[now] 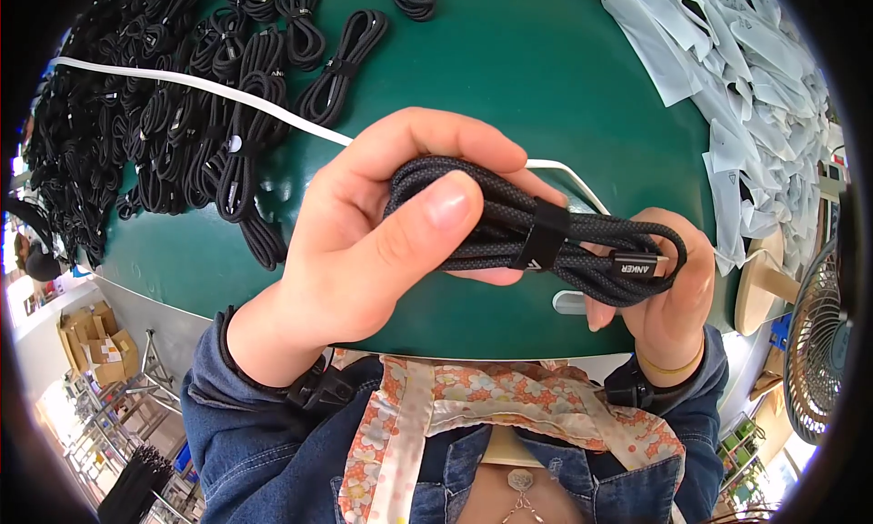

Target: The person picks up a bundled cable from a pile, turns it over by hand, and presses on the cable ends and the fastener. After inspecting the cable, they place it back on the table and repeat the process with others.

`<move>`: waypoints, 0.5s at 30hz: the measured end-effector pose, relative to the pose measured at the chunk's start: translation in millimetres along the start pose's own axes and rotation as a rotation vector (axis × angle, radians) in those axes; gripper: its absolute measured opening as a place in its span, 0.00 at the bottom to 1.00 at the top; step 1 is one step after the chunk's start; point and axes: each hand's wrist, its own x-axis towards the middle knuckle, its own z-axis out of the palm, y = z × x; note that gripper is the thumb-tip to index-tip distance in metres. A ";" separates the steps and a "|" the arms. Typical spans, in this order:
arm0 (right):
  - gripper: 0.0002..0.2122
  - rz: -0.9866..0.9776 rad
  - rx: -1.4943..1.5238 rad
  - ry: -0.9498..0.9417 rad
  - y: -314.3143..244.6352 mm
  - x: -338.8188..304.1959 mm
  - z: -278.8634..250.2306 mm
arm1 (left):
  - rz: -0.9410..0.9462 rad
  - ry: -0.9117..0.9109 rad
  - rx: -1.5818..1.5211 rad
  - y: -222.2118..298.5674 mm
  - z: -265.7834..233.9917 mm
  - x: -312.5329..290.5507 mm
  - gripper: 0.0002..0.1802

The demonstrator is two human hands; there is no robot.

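A coiled black braided charging cable [496, 222] is held up over the green table, bound round its middle by a black strap [546, 236]. My left hand [364, 224] grips the coil's left part, thumb across the top and fingers behind. At the right end of the coil, my right hand [677, 287] holds the loops, its fingers partly hidden behind them. One metal-tipped connector [635, 265] lies along the loops by my right fingers. Behind my left hand, a white cord [209, 85] runs across the table.
Many similar coiled black cables [232, 115] are heaped at the left of the green table [509, 60]. Pale translucent bags [727, 78] pile up at the right. Beyond the right edge stands a fan [814, 342]; cardboard boxes [100, 342] sit low at the left.
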 end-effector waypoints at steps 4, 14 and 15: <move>0.15 -0.002 0.012 0.190 -8.3 6.9 20.1 | 0.014 -0.034 0.113 5.9 -4.2 0.5 0.21; 0.20 0.058 -0.485 -0.405 -2.0 9.0 -5.0 | -0.124 -0.344 1.349 27.4 -46.8 7.6 0.08; 0.18 0.038 -0.273 -0.180 -1.4 8.4 -4.4 | -0.119 -0.345 1.352 25.0 -50.1 10.8 0.08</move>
